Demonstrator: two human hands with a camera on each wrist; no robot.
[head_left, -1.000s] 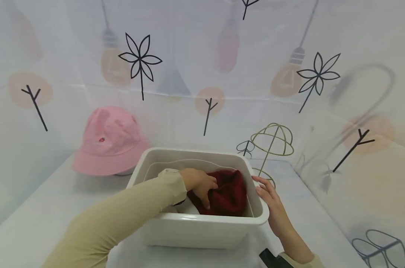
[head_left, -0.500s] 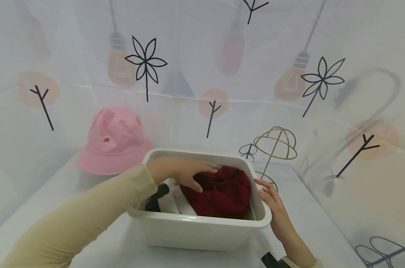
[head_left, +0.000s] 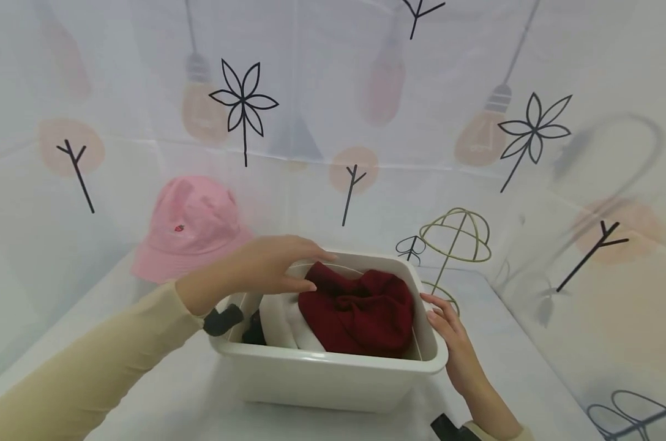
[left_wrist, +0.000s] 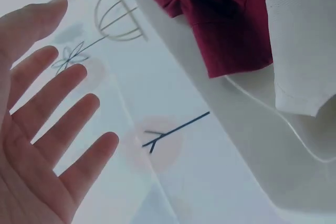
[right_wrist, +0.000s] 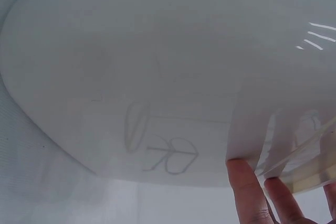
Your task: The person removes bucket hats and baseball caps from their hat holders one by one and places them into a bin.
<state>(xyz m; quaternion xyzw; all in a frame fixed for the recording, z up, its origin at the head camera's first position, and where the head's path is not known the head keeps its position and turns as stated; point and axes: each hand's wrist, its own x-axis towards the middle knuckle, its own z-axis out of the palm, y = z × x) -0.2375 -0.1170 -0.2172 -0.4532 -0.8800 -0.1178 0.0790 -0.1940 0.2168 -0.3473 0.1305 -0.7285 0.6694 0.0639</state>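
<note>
Hands at the bin, dark red hat waiting inside

I see my left hand (head_left: 264,269) flat and spread above the bin's left rim, holding nothing; my right hand (head_left: 453,343) lies with straight fingers against the white bin (head_left: 333,376) at its right wall. The dark red hat (head_left: 357,312) sits crumpled inside, beside white cloth (head_left: 280,321). I judge it soft, light and floppy, no slip or breakage risk; a bunched fold near its top edge looks the best place to pinch.

Bin (head_left: 333,367) mouth partly blocked: dark red cloth (head_left: 360,312) fills right half, white cloth (head_left: 280,321) mid-left. Left hand (head_left: 261,269) hovers over left rim. Wire stand (head_left: 454,239) crowds right rear; pink hat (head_left: 190,226) left rear.
</note>
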